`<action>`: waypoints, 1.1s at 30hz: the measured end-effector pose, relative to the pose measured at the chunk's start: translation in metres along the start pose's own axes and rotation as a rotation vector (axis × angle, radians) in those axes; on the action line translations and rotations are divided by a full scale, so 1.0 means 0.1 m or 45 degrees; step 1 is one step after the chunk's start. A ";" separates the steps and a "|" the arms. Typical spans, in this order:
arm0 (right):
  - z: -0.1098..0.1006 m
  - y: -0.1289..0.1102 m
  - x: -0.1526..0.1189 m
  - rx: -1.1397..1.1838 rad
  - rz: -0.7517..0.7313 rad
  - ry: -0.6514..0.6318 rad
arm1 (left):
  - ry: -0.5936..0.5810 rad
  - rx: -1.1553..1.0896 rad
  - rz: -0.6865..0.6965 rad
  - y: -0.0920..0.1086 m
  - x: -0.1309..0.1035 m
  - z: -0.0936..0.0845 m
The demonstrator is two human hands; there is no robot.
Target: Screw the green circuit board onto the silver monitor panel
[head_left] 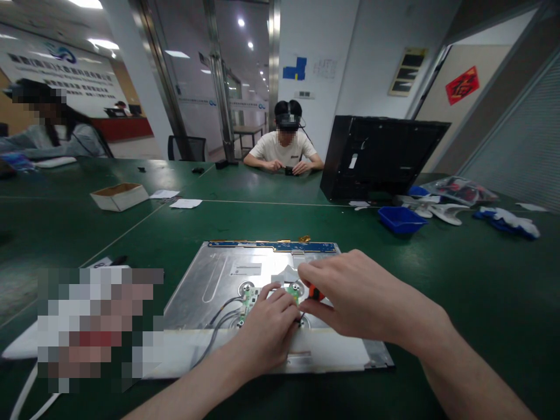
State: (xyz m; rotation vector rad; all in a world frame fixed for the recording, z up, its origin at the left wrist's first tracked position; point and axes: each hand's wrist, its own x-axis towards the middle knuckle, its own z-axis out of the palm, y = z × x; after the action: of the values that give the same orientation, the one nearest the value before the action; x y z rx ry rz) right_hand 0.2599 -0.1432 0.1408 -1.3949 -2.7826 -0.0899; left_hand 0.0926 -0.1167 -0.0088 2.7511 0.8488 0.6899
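A silver metal display panel (262,274) lies on the green table, with a blue circuit strip (245,245) along its far edge. My left hand (273,318) rests over the small green circuit board (251,297) at the panel's middle, its fingers bent and close together; whatever lies under them is hidden. Just to the right, my right hand (345,286) is closed around an orange and black screwdriver (315,293), whose tip end points down beside the left fingers. Grey cables (215,338) run from the board's left side toward the panel's near edge.
A blue tray (401,220) and a black monitor (385,157) stand at the back right, near gloves (507,221). An open box (119,197) and papers (186,203) lie at the back left. One person (286,143) sits opposite, another (56,131) at far left.
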 end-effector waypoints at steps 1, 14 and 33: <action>-0.01 0.00 -0.01 0.013 -0.024 -0.004 | -0.001 0.006 0.000 0.00 0.00 0.00; 0.01 -0.01 0.03 -0.051 0.015 0.006 | 0.016 -0.009 -0.027 0.00 0.00 0.00; -0.01 -0.01 0.01 -0.002 -0.038 -0.021 | -0.028 0.007 -0.020 -0.01 0.00 -0.01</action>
State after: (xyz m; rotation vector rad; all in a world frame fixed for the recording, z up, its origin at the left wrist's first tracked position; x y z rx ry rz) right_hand 0.2588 -0.1429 0.1415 -1.3611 -2.8173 -0.0816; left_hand 0.0923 -0.1160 -0.0083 2.7488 0.8683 0.6542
